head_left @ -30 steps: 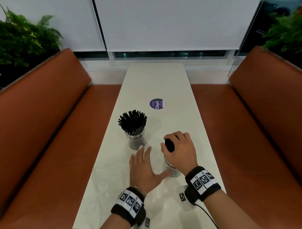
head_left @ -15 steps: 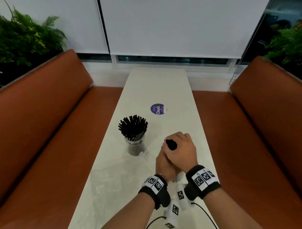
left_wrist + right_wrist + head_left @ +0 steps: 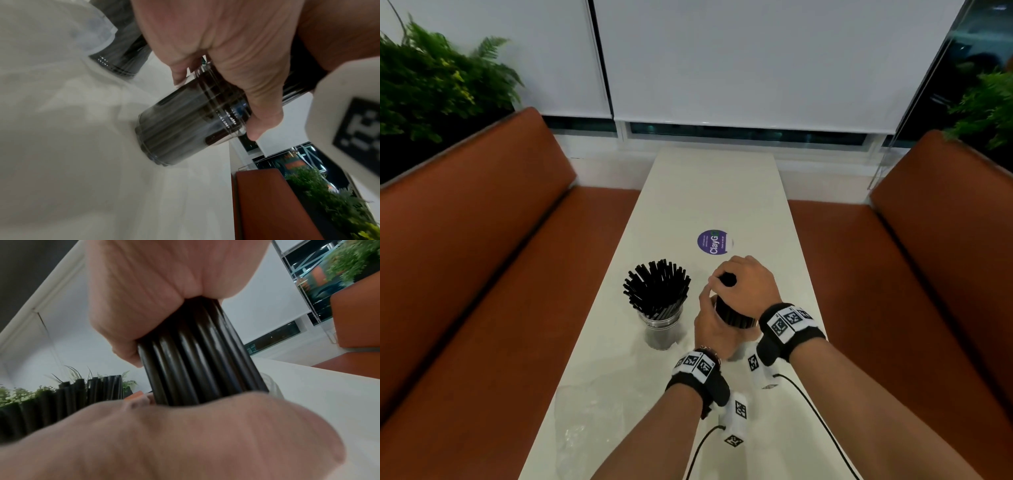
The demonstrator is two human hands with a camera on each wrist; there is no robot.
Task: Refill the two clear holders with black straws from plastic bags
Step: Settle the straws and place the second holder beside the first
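Note:
On the white table (image 3: 709,192) a clear holder (image 3: 660,329) stands full of fanned-out black straws (image 3: 656,287). To its right my right hand (image 3: 743,284) grips the top of a tight bundle of black straws (image 3: 732,313) (image 3: 197,356) that stands in the second clear holder (image 3: 185,128). My left hand (image 3: 710,325) (image 3: 222,65) wraps its fingers round that holder's upper part; the holder's base rests on the table. In the head view the second holder is hidden behind both hands.
An empty clear plastic bag (image 3: 585,421) lies crumpled on the near left of the table. A round purple sticker (image 3: 714,242) sits beyond the hands. Orange bench seats (image 3: 465,274) flank the table, with plants (image 3: 431,89) behind them. Wrist cables (image 3: 822,425) trail near the front edge.
My left hand left the table surface, moved right and took hold of the second holder under my right hand. The right hand kept its grip on the straw bundle.

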